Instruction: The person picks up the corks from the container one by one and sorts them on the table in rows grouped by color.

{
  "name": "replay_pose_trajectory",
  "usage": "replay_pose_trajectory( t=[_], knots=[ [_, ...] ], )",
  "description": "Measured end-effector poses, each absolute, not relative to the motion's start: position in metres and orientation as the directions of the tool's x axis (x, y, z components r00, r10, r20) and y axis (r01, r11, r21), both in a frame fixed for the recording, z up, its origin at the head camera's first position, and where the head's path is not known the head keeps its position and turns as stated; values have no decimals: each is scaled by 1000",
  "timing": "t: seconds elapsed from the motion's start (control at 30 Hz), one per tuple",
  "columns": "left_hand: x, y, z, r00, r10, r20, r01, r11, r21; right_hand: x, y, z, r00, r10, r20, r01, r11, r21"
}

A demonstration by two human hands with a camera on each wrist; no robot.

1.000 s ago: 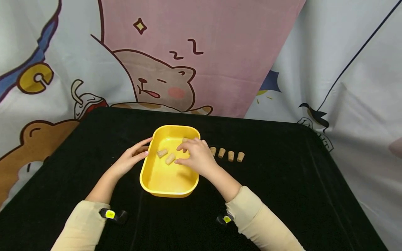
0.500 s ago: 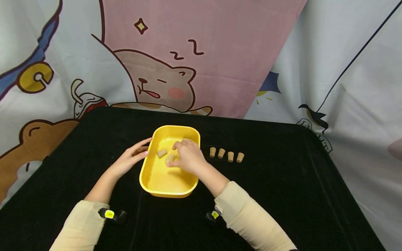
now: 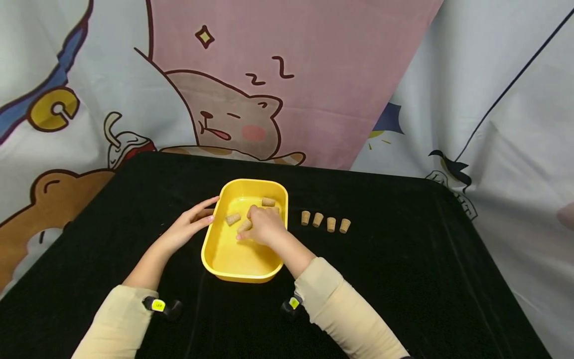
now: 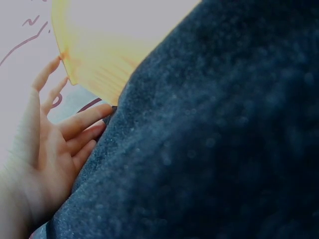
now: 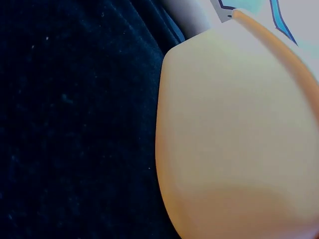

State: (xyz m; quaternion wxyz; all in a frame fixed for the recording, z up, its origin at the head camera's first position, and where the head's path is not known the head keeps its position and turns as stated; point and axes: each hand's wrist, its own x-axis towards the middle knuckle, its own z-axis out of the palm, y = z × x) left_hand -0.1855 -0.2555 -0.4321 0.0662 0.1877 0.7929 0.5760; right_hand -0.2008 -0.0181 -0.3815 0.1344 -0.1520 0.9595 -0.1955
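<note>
A yellow plastic tray [image 3: 242,257] stands on the black cloth, with several tapered cork stoppers in it. My right hand [image 3: 267,227] reaches over its right side and pinches one cork stopper [image 3: 244,226] between thumb and fingers near the tray floor. Another cork stopper [image 3: 233,219] lies to the left of that hand, and one more cork stopper [image 3: 268,202] lies beyond it. A further one is partly hidden behind the knuckles. Fingers extended, my left hand [image 3: 188,225] touches the tray's left wall. The right wrist view holds only the tray [image 5: 239,124] and cloth, no fingers.
Right of the tray, several cork stoppers [image 3: 318,220] stand in a short row on the black cloth [image 3: 403,279]. Behind the table hangs a printed curtain [image 3: 332,75] with cartoon animals.
My right hand has moved left and down inside the tray, and its fingers have closed about a cork stopper. My left hand has stayed against the tray wall.
</note>
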Motion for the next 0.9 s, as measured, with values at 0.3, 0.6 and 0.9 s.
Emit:
replay_pose_trajectory(
  t=[0.3,0.6,0.9],
  knots=[
    [-186,-255,-431,-923,368,116,226,273,935,-203,-19,-385,-913,-312,-262,-159,866,-475],
    [-184,-254,-431,-925,366,105,215,275,937,-205,-20,-387,-909,-303,-286,-139,868,-476],
    [-184,-254,-431,-924,368,104,216,278,936,-205,-20,-386,-904,-334,-266,-188,872,-452]
  ],
)
